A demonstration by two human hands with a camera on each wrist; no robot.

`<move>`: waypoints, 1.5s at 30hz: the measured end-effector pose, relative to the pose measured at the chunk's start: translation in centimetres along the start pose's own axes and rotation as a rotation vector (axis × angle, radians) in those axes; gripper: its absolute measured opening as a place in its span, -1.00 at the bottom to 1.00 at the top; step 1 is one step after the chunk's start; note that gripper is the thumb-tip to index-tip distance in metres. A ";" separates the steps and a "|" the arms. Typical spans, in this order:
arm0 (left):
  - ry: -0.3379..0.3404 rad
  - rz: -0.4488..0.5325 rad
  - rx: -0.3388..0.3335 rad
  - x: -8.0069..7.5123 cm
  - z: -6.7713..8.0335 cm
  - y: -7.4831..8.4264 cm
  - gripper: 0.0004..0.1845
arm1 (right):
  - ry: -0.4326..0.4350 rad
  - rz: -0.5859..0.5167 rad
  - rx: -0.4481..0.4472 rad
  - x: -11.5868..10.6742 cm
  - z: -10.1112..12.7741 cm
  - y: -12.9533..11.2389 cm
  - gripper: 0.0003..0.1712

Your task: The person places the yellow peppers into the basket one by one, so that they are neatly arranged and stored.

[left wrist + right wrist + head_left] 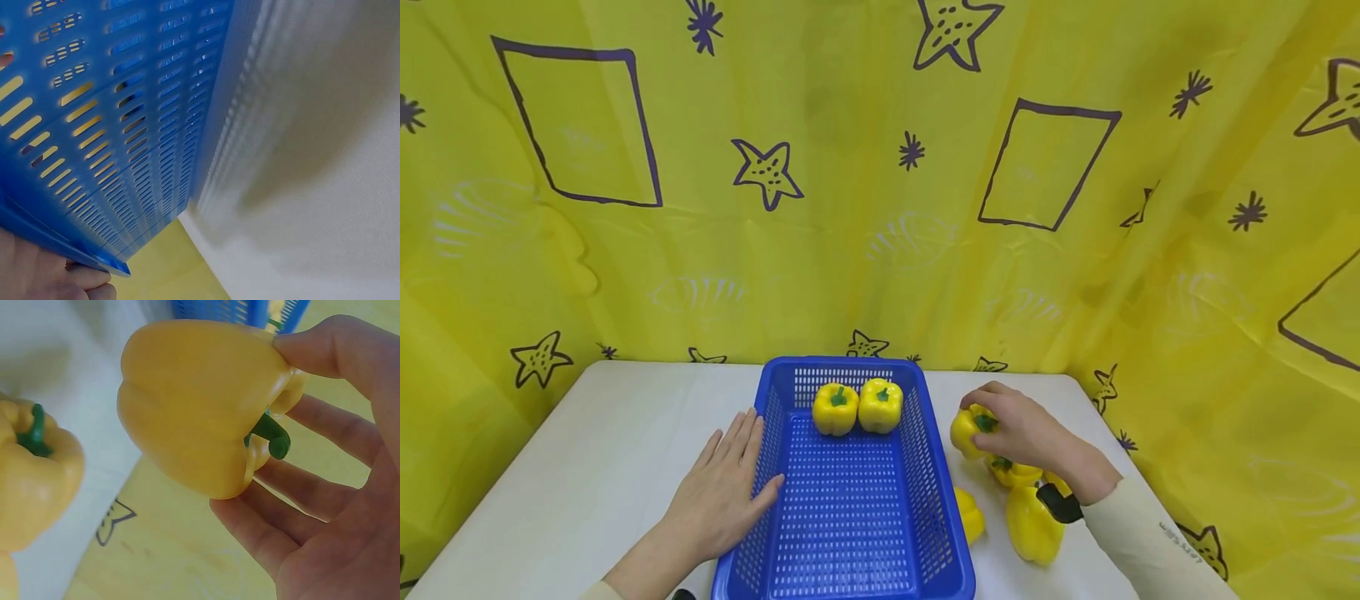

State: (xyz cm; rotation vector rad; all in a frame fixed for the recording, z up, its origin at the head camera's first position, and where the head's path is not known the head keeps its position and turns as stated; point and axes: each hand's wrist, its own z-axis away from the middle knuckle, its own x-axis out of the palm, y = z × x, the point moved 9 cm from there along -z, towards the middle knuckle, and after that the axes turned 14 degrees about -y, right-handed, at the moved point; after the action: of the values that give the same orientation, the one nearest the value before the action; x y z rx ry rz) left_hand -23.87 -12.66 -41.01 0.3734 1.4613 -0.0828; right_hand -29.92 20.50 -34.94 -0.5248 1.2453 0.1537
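A yellow bell pepper [194,406] with a green stem is gripped between the thumb and fingers of my right hand [1018,425], to the right of the basket. My left hand [718,483] rests with straight fingers on the left rim of the blue plastic basket [951,500]. In the left wrist view, the fingers [87,278] lie by the rim of the slotted basket wall [125,125]. Inside the basket, two yellow bell peppers stand side by side at the far end, a left one [835,410] and a right one [881,407].
Several more yellow bell peppers lie on the white table [647,442] right of the basket, one [1033,525] near my right wrist and one [970,515] against the basket's side. A yellow patterned curtain [850,267] hangs behind the table and along its sides.
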 end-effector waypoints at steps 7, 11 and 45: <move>-0.003 -0.001 -0.004 0.0 0.1 -0.1 -0.12 | 0.014 0.041 -0.048 -1.2 -0.1 -1.4 -0.60; -0.003 -0.002 -0.003 0.0 0.0 -0.2 -0.12 | 0.020 0.056 -0.058 -1.8 -0.1 -2.0 -0.60; -0.001 0.005 0.004 0.0 0.0 0.0 -0.12 | 0.024 0.114 -0.222 -2.9 -2.3 -8.3 -0.56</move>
State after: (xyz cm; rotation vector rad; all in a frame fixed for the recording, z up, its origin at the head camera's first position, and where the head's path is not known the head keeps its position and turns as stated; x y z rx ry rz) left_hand -23.85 -12.66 -41.03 0.3799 1.4593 -0.0816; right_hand -29.58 12.75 -30.32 -0.6490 1.2894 0.3858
